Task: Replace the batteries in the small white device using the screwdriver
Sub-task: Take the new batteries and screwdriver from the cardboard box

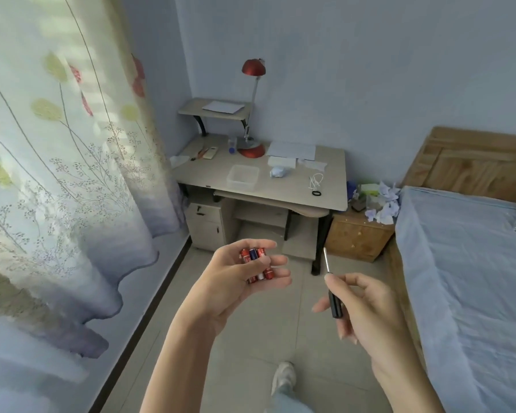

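Observation:
My left hand (236,281) is raised in front of me and grips several small batteries (255,263), red ones and a blue one, in its curled fingers. My right hand (367,311) pinches a small screwdriver (331,284) by its black handle, the thin metal shaft pointing up. A small white object (209,152) lies at the back left of the desk (209,174), too small to identify for sure. The desk stands a few steps ahead of both hands.
On the desk stand a red lamp (252,147), a clear plastic box (242,176), papers (291,150) and a white cable (315,181). A curtain (57,174) hangs at the left. A bed (465,263) and a wooden nightstand (358,234) are at the right. Tiled floor (251,353) lies between.

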A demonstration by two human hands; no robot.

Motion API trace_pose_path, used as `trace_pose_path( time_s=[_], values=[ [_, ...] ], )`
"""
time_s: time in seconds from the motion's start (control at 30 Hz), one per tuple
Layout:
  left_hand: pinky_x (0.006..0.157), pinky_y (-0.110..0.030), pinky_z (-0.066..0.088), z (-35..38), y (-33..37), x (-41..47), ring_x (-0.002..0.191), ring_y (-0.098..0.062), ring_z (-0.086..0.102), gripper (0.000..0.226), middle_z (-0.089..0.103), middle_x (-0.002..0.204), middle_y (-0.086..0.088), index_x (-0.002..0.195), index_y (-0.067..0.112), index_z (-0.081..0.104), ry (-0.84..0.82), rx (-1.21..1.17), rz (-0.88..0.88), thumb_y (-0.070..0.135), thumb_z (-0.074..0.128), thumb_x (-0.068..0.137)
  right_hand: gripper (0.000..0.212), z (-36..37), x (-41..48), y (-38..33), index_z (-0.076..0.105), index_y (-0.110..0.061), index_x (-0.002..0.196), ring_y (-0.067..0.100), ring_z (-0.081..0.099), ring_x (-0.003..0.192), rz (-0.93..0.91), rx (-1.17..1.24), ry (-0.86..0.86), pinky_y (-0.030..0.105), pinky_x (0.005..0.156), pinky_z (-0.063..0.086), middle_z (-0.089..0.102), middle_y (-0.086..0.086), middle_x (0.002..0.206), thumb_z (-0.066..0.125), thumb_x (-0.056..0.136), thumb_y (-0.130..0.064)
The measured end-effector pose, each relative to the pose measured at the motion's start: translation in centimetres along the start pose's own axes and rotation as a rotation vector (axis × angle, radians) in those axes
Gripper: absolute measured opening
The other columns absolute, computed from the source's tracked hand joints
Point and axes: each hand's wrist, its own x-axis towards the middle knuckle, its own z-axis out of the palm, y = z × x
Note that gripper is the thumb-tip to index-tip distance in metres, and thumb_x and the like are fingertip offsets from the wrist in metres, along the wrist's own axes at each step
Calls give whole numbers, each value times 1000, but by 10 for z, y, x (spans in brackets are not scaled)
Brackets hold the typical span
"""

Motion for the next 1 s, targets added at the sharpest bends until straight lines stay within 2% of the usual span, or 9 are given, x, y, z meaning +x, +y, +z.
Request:
trace_pose_path(
  time_s=[0.17,0.3,0.4,0.53,0.67,0.83,1.0],
  values=[
    [87,-46,67,20,53,127,105,-45,76,27,73,119,-36,130,-9,64,-59,48,15,-11,56,104,23,13,128,-45,69,3,102,22,44,41,-62,61,32,20,36,34,80,16,76,68,104,-20],
    [93,-49,65,28,98,221,110,-47,75,29,73,121,-33,131,-6,65,-95,47,16,-11,56,104,21,14,214,-86,70,2,101,14,44,35,-85,66,82,17,35,34,81,15,76,67,105,-19],
    [95,-52,64,22,119,281,108,-47,76,29,73,118,-28,130,-7,65,-57,33,5,-13,58,102,24,18,273,-95,70,0,103,20,45,40,-50,29,77,25,39,32,82,12,78,67,105,-23],
    [92,-51,65,12,140,363,106,-48,75,29,69,116,-28,128,-8,65,-46,13,-45,-16,59,101,21,30,349,-106,70,-1,102,24,45,42,-15,35,103,29,47,30,81,14,78,67,105,-22],
    [89,-52,67,2,159,462,105,-48,74,29,71,115,-30,129,-10,62,-57,76,-58,-17,53,103,21,39,435,-114,70,0,102,23,45,40,13,36,159,26,40,31,81,15,78,67,105,-20],
    [92,-61,64,-9,189,609,105,-47,73,29,73,114,-28,129,-9,63,-161,223,-112,-17,53,103,18,53,546,-132,72,-2,102,22,48,43,45,33,245,25,38,35,80,14,76,68,104,-19],
    [96,-58,63,-12,203,756,103,-45,75,28,73,115,-28,127,-6,66,-265,415,-188,-15,56,103,15,53,643,-138,70,-1,99,24,51,42,106,-40,346,22,36,38,80,12,74,67,104,-16]
  ],
)
